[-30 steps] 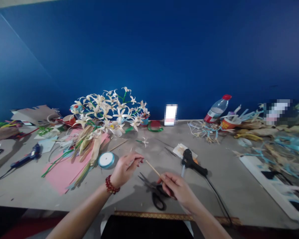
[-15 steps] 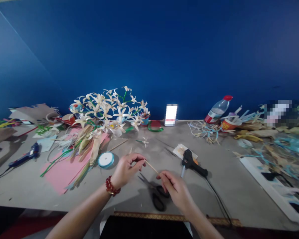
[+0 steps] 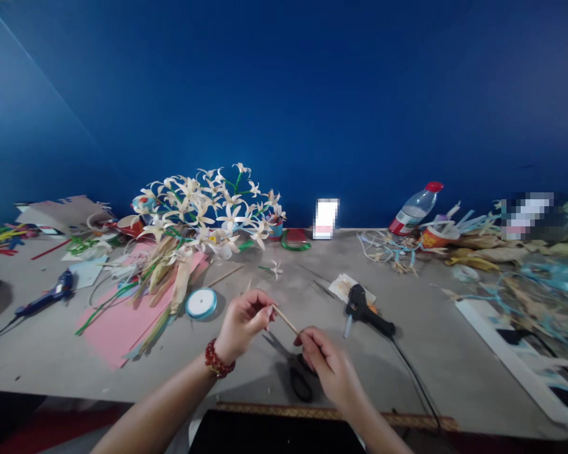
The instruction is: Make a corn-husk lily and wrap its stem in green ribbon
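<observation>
A thin beige stick (image 3: 286, 320) slants between my two hands above the table. My left hand (image 3: 248, 321), with a red bead bracelet at the wrist, pinches its upper left end. The lower right end is gripped by the fingers of my right hand (image 3: 325, 358). Beneath the hands lie scissors (image 3: 300, 381) with black handles, partly covered by my right hand. Left of my left hand is a spool of light blue ribbon (image 3: 201, 304). To the right of my right hand rests a black glue gun (image 3: 366, 312).
White paper-like flowers (image 3: 208, 208) on green stems stand at the back, with a small loose flower (image 3: 274, 270) nearer. Pink sheets (image 3: 111, 328) and dried husks lie left, beside a blue glue gun (image 3: 52, 296). A bottle (image 3: 414, 211) and a power strip (image 3: 506, 359) are on the right.
My hands have shifted slightly, both still on the stick, which has turned a little. Another person's hand at the far left has moved out from over the coloured stems.
</observation>
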Motion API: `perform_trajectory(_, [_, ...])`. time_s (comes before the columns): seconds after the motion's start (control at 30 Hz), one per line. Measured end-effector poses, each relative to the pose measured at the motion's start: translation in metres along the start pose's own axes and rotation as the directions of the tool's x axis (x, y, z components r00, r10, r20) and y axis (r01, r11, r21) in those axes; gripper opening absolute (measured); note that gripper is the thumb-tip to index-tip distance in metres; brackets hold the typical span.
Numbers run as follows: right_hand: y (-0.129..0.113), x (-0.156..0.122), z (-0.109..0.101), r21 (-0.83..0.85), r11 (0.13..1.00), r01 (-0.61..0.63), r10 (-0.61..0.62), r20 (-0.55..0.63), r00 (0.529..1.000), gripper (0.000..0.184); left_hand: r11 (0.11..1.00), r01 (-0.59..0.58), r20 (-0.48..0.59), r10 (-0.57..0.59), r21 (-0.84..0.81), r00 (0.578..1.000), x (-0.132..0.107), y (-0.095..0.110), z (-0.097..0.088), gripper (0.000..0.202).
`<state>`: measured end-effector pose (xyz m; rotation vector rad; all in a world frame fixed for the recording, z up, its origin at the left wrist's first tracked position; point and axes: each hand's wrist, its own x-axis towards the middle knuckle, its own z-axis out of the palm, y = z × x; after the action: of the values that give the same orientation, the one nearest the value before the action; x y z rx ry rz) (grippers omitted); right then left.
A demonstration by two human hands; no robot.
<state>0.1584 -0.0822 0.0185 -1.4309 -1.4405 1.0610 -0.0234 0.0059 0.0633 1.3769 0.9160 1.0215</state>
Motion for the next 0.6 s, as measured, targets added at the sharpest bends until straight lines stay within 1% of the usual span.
perform_trajectory(0.07, [-0.002, 0.000, 0.001, 0.055, 0.998, -0.026, 0.025, 0.026, 0.999, 0.045, 1.000, 0.004, -0.003, -0.004, -0.027, 1.000, -0.001, 0.001, 0.001, 0.013])
perform_trajectory(0.23, [-0.009, 0.000, 0.003, 0.250, 0.953, -0.174, 0.141, 0.142, 0.980, 0.054, 0.999, 0.005, 0.004, -0.005, -0.033, 1.000, -0.003, 0.004, 0.002, 0.013])
perform_trajectory(0.3, [-0.012, 0.000, 0.004, 0.288, 0.936, -0.204, 0.164, 0.156, 0.974, 0.056, 0.998, 0.005, 0.001, -0.005, -0.055, 1.000, -0.004, 0.004, 0.003, 0.013])
perform_trajectory(0.43, [-0.014, -0.002, 0.004, 0.340, 0.913, -0.227, 0.184, 0.154, 0.971, 0.056, 0.995, -0.007, -0.003, 0.006, -0.103, 1.000, -0.005, 0.002, 0.005, 0.015])
perform_trajectory(0.5, [-0.015, -0.002, 0.004, 0.389, 0.882, -0.264, 0.204, 0.189, 0.960, 0.056, 0.994, -0.019, 0.000, 0.019, -0.111, 1.000, -0.007, 0.002, 0.004, 0.017])
perform_trajectory(0.6, [-0.015, -0.002, 0.002, 0.481, 0.803, -0.351, 0.246, 0.269, 0.931, 0.055, 0.993, -0.011, 0.019, 0.013, -0.121, 1.000, -0.010, 0.003, 0.003, 0.020])
